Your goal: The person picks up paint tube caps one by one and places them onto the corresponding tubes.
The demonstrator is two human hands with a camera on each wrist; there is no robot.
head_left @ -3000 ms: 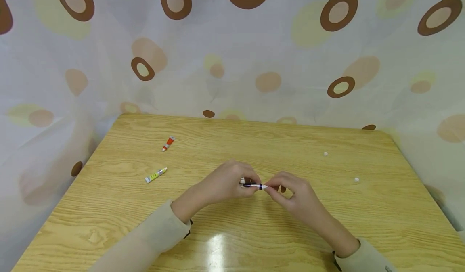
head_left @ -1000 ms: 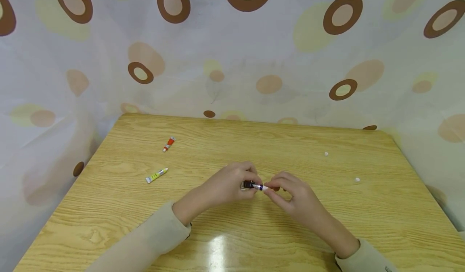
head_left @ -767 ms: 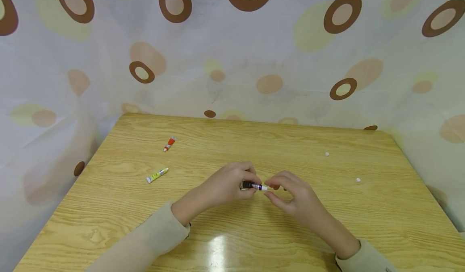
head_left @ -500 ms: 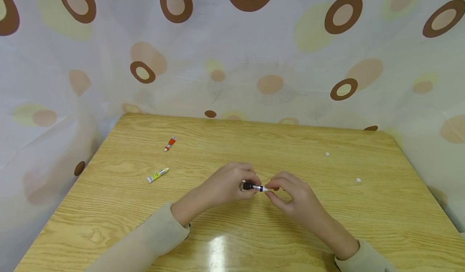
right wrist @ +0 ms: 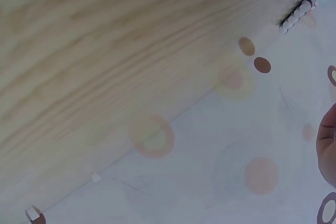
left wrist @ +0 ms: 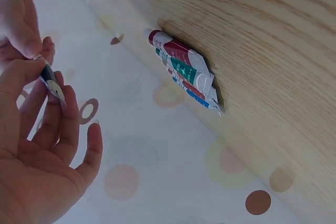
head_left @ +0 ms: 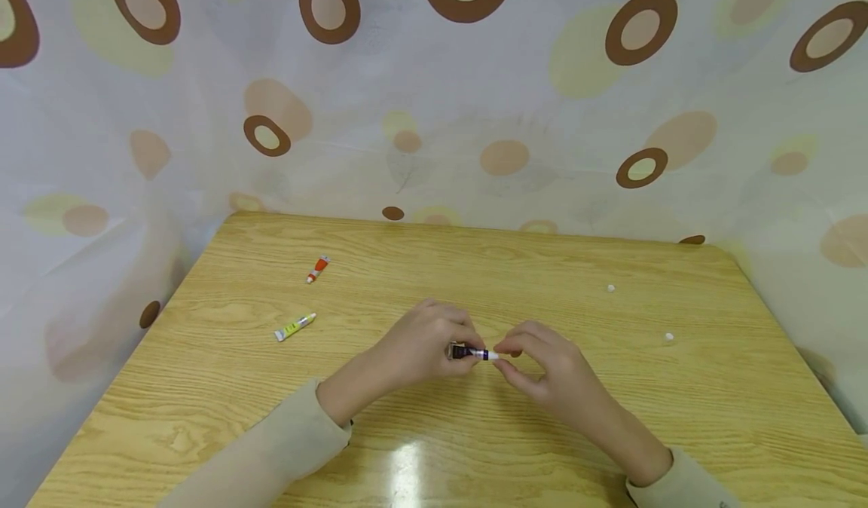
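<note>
Tube (head_left: 464, 352) has shifted slightly, pinched by left hand (head_left: 429, 342); cap (head_left: 493, 356) on, seemingly unfinished; right hand (head_left: 551, 363) half-curled beside cap, grip unclear.

Hands (left wrist: 39, 156) at dark tube (left wrist: 51, 81); coloured tubes (left wrist: 185, 71) clustered.

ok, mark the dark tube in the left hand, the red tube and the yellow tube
Dark tube (head_left: 466, 353), head view: dark part of its body.
Red tube (head_left: 319, 267), head view: red part of its body.
Yellow tube (head_left: 293, 328), head view: yellow label.
</note>
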